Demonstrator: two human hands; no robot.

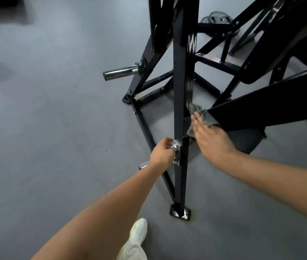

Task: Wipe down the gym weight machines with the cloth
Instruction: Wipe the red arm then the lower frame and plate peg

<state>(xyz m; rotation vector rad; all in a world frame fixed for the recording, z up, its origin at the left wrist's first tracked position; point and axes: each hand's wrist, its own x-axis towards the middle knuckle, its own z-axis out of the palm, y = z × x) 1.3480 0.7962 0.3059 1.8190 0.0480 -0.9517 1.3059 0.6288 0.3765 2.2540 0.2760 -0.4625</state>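
Now the crumpled grey cloth (200, 113) lies pressed against the black steel upright post of the weight machine (181, 87) under the flat, straight-fingered right hand (210, 139), while the left hand (161, 152) curls round a short chrome peg (143, 166) lower down.

Grey floor (55, 128): smooth, matte, a few small dark specks. On it stands a black steel machine frame (181, 109). Near upright ends in a flat base plate (180, 212) w/ bolt holes, sitting flush on the floor, front-centre. A low base rail (146, 131) runs from there back-left to a corner foot (127, 99). Right of the upright, a dark mat-like pad (246, 141) lies flat, partly under the frame. Top centre, far back: dark cable loops (217, 16), too blurry for more. Bottom centre: pale shoe (139, 229), just left of the base plate. Top-left corner: dark block (1, 10), out of focus.
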